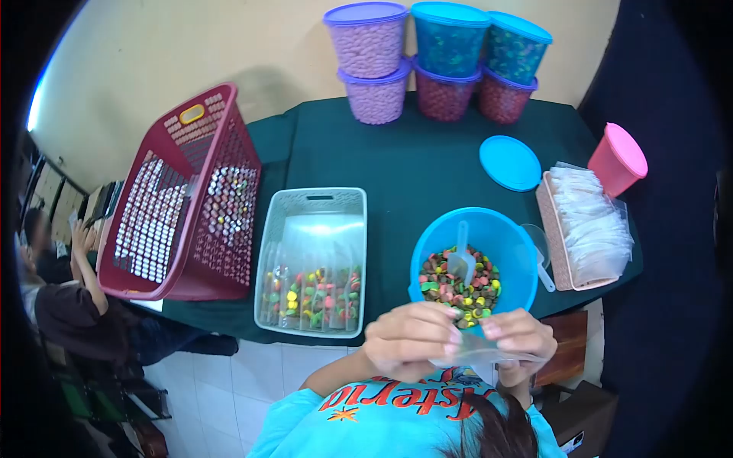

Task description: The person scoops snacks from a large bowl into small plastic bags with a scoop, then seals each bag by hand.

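Observation:
A clear plastic bag [489, 356] is stretched between my two hands, close in front of my chest. My left hand [412, 341] pinches one side of it with thumb and fingers. On the other side, my right hand [522, 340] grips the bag with its fingers closed. Just beyond my fingertips stands a blue bowl [525, 259], part-filled with candies [481, 294] in brown, green, pink and yellow. A translucent scoop [461, 259] rests in the candies, handle up.
Left of the bowl, a pale basket [362, 229] holds filled bags [321, 298]; farther left stands a maroon basket [169, 269]. A pink basket [551, 229] holds clear bags [588, 221]. Behind are a blue lid [510, 162], lidded tubs [374, 49] and a pink container [617, 160]. A person [69, 305] sits left.

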Motion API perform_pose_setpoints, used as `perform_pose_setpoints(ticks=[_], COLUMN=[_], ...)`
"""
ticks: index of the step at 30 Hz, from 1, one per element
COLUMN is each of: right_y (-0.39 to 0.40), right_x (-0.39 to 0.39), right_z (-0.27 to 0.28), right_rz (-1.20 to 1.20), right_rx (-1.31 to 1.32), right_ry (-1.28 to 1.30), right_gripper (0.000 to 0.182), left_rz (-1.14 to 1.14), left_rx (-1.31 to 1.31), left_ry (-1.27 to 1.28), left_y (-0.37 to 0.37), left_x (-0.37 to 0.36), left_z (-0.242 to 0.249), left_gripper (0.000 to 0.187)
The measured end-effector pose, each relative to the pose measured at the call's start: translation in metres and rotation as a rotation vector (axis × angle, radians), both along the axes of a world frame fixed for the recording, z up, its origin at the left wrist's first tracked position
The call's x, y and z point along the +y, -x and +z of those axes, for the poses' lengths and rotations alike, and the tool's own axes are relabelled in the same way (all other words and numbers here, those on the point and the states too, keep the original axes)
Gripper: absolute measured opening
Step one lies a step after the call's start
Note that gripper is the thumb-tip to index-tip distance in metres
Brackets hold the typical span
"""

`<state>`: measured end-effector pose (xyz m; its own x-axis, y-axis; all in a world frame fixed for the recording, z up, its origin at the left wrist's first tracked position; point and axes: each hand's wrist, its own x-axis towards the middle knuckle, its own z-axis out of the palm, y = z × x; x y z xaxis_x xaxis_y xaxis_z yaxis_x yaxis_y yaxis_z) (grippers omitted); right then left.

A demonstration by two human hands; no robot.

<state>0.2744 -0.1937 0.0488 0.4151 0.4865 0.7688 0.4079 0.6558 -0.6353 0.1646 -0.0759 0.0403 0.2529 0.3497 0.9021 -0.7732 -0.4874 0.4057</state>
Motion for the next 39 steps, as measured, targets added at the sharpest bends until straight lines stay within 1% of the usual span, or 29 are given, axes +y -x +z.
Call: perform_pose_setpoints(ticks=[2, 3, 5, 6, 7, 10, 11, 13, 14, 16, 19, 20, 21, 23, 25, 26, 28, 29, 30, 31, 32, 33, 34, 35, 36, 38, 39], right_y=[0.006, 0.011, 0.019, 0.019, 0.023, 0.038, 0.041, 0.046, 0.047, 0.047, 0.045, 0.047, 0.046, 0.041, 0.037, 0.035, 0.028, 0.026, 0.025, 0.023, 0.019, 0.021, 0.022, 0.023, 0.021, 0.021, 0.022], right_x=[0.001, 0.003, 0.005, 0.004, 0.005, 0.006, 0.008, 0.010, 0.011, 0.013, 0.014, 0.014, 0.013, 0.014, 0.014, 0.013, 0.012, 0.012, 0.011, 0.011, 0.009, 0.008, 0.007, 0.006, 0.003, 0.003, 0.003], right_z=[0.005, 0.006, 0.007, 0.010, 0.009, 0.004, 0.003, 0.001, 0.001, 0.004, -0.003, -0.005, -0.007, -0.010, -0.011, -0.010, -0.014, -0.016, -0.018, -0.020, -0.024, -0.026, -0.027, -0.027, -0.029, -0.033, -0.034], right_rz=[0.073, 0.085, 0.025, 0.071, 0.078, 0.078, 0.087, 0.141, 0.152, 0.146, 0.135, 0.128, 0.150, 0.108, 0.120, 0.172, 0.275, 0.285, 0.328, 0.370, 0.435, 0.436, 0.451, 0.462, 0.498, 0.497, 0.501], right_rx=[-0.080, -0.079, -0.171, -0.248, -0.249, -0.137, -0.137, -0.028, -0.025, -0.191, -0.209, -0.158, -0.161, -0.166, -0.169, -0.160, -0.162, -0.145, -0.156, -0.166, -0.168, -0.145, -0.159, -0.183, -0.163, -0.156, -0.141], right_ry=[-0.021, -0.017, -0.147, -0.116, -0.108, -0.021, -0.016, 0.072, 0.080, 0.190, 0.190, 0.217, 0.217, 0.282, 0.304, 0.392, 0.530, 0.532, 0.556, 0.581, 0.605, 0.614, 0.634, 0.650, 0.669, 0.666, 0.664], right_gripper=[0.008, 0.008, 0.010, 0.013, 0.013, 0.016, 0.016, 0.017, 0.017, 0.020, 0.023, 0.026, 0.026, 0.026, 0.024, 0.023, 0.022, 0.022, 0.023, 0.025, 0.028, 0.028, 0.028, 0.028, 0.026, 0.025, 0.024], left_rz=[-0.144, -0.131, -0.192, -0.204, -0.198, -0.183, -0.174, -0.184, -0.175, -0.161, -0.065, -0.043, -0.019, 0.023, 0.006, 0.010, 0.031, 0.040, -0.008, -0.010, 0.060, 0.127, 0.167, 0.161, 0.254, 0.422, 0.420], left_rx=[-0.035, -0.035, 0.072, 0.073, 0.072, 0.125, 0.125, 0.185, 0.186, 0.265, 0.263, 0.261, 0.296, 0.337, 0.487, 0.560, 0.617, 0.661, 0.722, 0.740, 0.749, 0.757, 0.743, 0.748, 0.717, 0.679, 0.676], left_ry=[-0.017, -0.012, -0.058, -0.074, -0.064, -0.055, -0.048, -0.032, -0.022, -0.076, -0.054, -0.051, -0.050, -0.045, 0.041, 0.055, 0.077, 0.097, 0.162, 0.171, 0.164, 0.156, 0.209, 0.208, 0.248, 0.320, 0.323], left_y=[0.009, 0.014, 0.025, 0.028, 0.033, 0.046, 0.049, 0.054, 0.056, 0.057, 0.058, 0.058, 0.059, 0.062, 0.068, 0.073, 0.079, 0.082, 0.088, 0.090, 0.093, 0.095, 0.096, 0.097, 0.099, 0.101, 0.101], left_x=[0.002, 0.002, 0.003, 0.003, 0.006, 0.012, 0.014, 0.014, 0.013, 0.009, 0.004, 0.003, 0.003, 0.000, -0.002, -0.005, -0.009, -0.012, -0.015, -0.019, -0.022, -0.027, -0.032, -0.035, -0.036, -0.038, -0.040], left_z=[0.001, 0.004, 0.009, 0.010, 0.009, 0.003, 0.001, -0.004, -0.005, -0.008, -0.016, -0.017, -0.017, -0.015, -0.013, -0.018, -0.030, -0.033, -0.033, -0.037, -0.042, -0.045, -0.046, -0.050, -0.054, -0.058, -0.059], left_gripper=[0.020, 0.020, 0.019, 0.020, 0.020, 0.015, 0.015, 0.015, 0.015, 0.014, 0.017, 0.017, 0.016, 0.016, 0.016, 0.015, 0.016, 0.017, 0.020, 0.020, 0.020, 0.020, 0.017, 0.017, 0.015, 0.009, 0.009])
